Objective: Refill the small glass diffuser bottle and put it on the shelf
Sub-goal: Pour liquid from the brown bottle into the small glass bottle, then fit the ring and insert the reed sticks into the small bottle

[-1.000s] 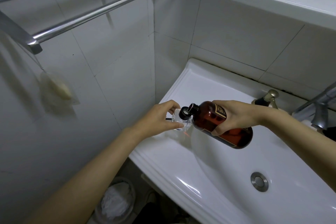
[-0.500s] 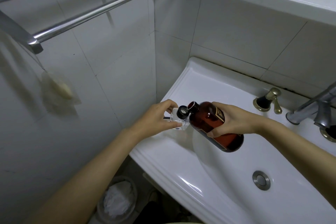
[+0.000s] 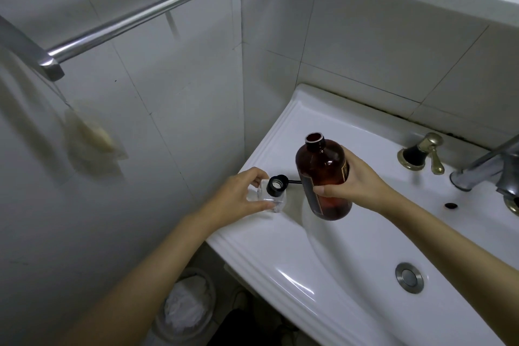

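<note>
Centrally, the left hand (image 3: pixel 238 196) grips the small clear glass diffuser bottle (image 3: pixel 271 196) on the white sink rim (image 3: pixel 261 244); the right hand (image 3: pixel 355 184) clasps the upright amber glass refill bottle (image 3: pixel 323 177), uncapped, beside it.

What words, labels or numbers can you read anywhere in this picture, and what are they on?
No text can be read.
Amber bottle, held in the right hand: a dark label with a gold edge, seen edge-on, its print too small and blurred to read.
Small glass bottle, held by the left hand: no label visible.
Sink, tap handle, wall tiles: no markings visible.
</note>
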### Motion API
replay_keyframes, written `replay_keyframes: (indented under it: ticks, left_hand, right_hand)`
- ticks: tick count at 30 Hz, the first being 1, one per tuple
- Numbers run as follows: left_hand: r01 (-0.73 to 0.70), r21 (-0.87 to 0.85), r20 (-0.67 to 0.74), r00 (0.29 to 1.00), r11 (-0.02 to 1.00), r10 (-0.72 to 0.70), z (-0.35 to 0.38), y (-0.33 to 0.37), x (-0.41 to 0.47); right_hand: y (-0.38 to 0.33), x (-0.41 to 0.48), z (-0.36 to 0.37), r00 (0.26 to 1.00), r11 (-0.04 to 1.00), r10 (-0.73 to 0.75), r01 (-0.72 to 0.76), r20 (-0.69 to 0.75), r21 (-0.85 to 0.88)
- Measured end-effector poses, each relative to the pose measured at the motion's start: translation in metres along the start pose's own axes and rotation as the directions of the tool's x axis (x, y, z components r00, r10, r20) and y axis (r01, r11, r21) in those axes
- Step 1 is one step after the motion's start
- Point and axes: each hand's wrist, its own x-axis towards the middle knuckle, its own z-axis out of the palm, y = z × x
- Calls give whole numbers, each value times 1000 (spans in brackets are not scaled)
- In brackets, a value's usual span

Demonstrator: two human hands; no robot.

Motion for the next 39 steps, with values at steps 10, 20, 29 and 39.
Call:
replay_keyframes:
  ticks: [10,20,29,39]
  left_hand:
    - [35,23,33,999,999,-36,15,-19,0]
    - [85,-17,58,995,996,-84,23,-32,3]
    - [114,-20,80,990,993,-112,24,-37,5]
    - [162,6,94,982,987,-162,25,-41,5]
  right_hand:
    - [-5,27,10,982,997,-36,48,-185,58]
    - [-1,64,23,963,994,-62,84,-261,75]
    - [13,89,32,964,990,-45,79,-261,119]
    - [27,102,32,962,970,3,63,-272,236]
